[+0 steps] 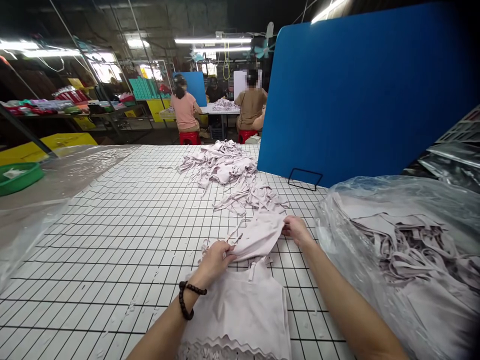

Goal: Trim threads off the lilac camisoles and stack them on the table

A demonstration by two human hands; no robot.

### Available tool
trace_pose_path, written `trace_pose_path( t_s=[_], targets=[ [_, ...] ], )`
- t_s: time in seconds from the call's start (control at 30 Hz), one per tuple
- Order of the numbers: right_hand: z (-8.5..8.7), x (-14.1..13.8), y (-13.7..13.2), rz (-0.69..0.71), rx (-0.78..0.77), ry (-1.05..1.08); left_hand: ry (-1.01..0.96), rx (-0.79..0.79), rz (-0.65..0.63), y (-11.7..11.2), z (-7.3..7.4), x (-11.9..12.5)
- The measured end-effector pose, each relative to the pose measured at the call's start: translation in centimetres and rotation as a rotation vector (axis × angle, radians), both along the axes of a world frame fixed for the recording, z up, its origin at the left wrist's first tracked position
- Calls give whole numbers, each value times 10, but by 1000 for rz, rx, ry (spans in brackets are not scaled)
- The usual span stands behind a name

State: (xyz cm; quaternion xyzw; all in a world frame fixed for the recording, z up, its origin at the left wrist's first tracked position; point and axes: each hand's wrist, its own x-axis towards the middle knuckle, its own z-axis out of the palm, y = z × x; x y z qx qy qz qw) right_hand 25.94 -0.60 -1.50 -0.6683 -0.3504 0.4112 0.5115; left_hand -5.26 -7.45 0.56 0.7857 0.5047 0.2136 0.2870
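The left hand [217, 259] and right hand [297, 232] pinch opposite edges of a pale top [258, 239], fingers closed. It hangs over the table [112, 240] between a loose pile [225, 169] and a stack of tops [240, 312], whose strap [251, 272] could snag it, dragging layers askew.

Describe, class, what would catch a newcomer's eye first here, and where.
The large blue board at upper right would probably draw the eye first. Next might come the pale garment near the centre, held by the left hand and right hand. Beyond it, pale cloth lies heaped on the gridded table.
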Motion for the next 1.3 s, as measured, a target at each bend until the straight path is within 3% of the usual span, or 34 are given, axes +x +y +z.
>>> trace_pose_path(
  t_s=[0.07,0.13,0.27,0.4,0.53,0.73,0.87,1.0,1.13,1.3],
  targets=[
    [0,4,-3,-79,39,-135,0,-32,-14,-4,2,0],
    [2,3,-5,-40,91,-380,-1,-60,-33,-7,6,1],
    [6,-16,1,350,115,-886,31,-80,-77,-11,17,6],
    [3,-42,17,428,131,-1046,8,-110,-60,-10,22,10],
    [4,-53,31,441,130,-1093,-20,-154,99,-1,14,9],
    [32,-29,35,348,171,-983,64,-227,245,17,5,12],
    [64,-10,24,246,244,-415,22,-274,331,28,7,18],
    [95,1,10,290,271,17,-128,-397,353,40,15,15],
    [117,6,-2,289,325,80,-320,-425,418,54,24,4],
    [136,0,-8,328,422,72,-440,-318,541,68,32,-8]
  ],
)
